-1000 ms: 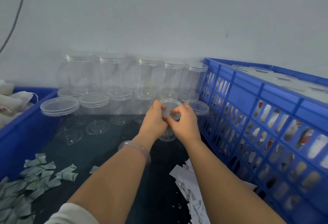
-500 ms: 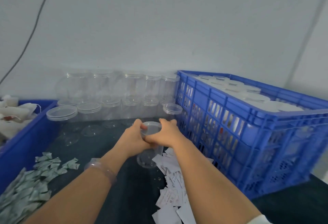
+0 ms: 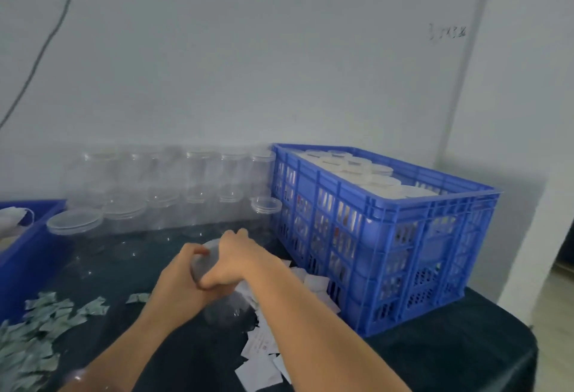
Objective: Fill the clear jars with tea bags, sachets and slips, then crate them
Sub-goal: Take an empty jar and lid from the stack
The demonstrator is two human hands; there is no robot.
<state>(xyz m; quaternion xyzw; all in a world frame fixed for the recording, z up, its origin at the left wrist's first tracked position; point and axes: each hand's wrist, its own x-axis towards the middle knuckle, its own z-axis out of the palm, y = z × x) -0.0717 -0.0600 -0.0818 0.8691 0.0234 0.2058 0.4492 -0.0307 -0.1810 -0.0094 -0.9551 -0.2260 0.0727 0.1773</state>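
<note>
One clear, smooth plastic jar (image 3: 224, 307), near centre over the dark cloth table (image 3: 450, 348), gripped by both hands: left hand (image 3: 183, 270) curled round its side, right hand (image 3: 236, 262) curled over its upper end. Right: one blue lattice crate (image 3: 403, 236) holding lidded jars. Far: two stacked rows of empty jars (image 3: 174, 192), too blurred to count. Loose white paper slips (image 3: 264, 357) lie near, green sachets (image 3: 37, 329) left.

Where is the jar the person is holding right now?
Head view, lower centre: the clear jar is gripped between the left hand and right hand, over the white slips, just left of the blue crate.
</note>
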